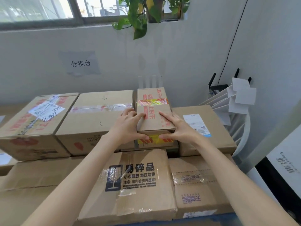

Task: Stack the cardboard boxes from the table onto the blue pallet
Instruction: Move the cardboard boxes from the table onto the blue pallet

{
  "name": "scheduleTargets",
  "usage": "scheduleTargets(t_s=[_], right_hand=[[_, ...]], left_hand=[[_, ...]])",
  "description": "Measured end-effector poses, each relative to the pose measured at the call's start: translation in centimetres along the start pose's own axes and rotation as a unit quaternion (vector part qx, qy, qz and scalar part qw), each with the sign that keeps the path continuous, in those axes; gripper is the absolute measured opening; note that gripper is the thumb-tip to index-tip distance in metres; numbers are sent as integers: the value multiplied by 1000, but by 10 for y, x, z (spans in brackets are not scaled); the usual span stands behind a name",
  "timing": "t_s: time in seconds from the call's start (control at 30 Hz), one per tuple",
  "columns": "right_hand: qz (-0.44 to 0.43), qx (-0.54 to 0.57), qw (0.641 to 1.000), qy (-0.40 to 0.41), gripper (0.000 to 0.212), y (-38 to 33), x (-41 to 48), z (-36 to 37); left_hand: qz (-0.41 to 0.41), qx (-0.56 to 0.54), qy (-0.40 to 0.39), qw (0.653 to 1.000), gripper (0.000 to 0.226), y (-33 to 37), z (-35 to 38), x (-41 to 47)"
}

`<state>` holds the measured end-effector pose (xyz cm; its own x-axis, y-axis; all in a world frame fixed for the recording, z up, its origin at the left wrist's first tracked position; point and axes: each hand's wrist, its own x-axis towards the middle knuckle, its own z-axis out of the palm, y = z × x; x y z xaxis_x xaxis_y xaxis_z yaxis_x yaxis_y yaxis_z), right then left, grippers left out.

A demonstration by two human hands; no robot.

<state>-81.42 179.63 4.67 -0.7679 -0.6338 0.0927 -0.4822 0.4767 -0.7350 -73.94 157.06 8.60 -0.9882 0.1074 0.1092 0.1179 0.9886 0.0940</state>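
Brown cardboard box (pixel 154 111), small, with red words and yellow tape, pinched between curled fingers (pixel 140 115) of left hand (pixel 128 126) and right hand (pixel 179 128). On top of bigger brown boxes (pixel 130 181), below the fingers.

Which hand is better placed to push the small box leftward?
Probably the right hand: it grips the right edge of the small red-printed box; the left hand covers the side facing the plain box.
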Motion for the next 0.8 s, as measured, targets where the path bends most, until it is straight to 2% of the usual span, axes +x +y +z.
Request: scheduleTargets(t_s=[0.33, 0.53, 0.7, 0.8], right_hand=[[-1, -50, 999, 4, 99, -5, 2, 4], [48, -94, 994, -29, 110, -12, 4, 0], [70, -146, 987, -19, 115, -29, 3, -7], [59, -165, 985, 10, 108, -45, 6, -10]], left_hand=[[13, 29, 3, 999, 90, 3, -6, -3], [18, 30, -2, 999, 91, 2, -8, -4], [10, -37, -17, 999, 91, 1, -18, -3], [7, -94, 8, 995, 89, -2, -26, -5]])
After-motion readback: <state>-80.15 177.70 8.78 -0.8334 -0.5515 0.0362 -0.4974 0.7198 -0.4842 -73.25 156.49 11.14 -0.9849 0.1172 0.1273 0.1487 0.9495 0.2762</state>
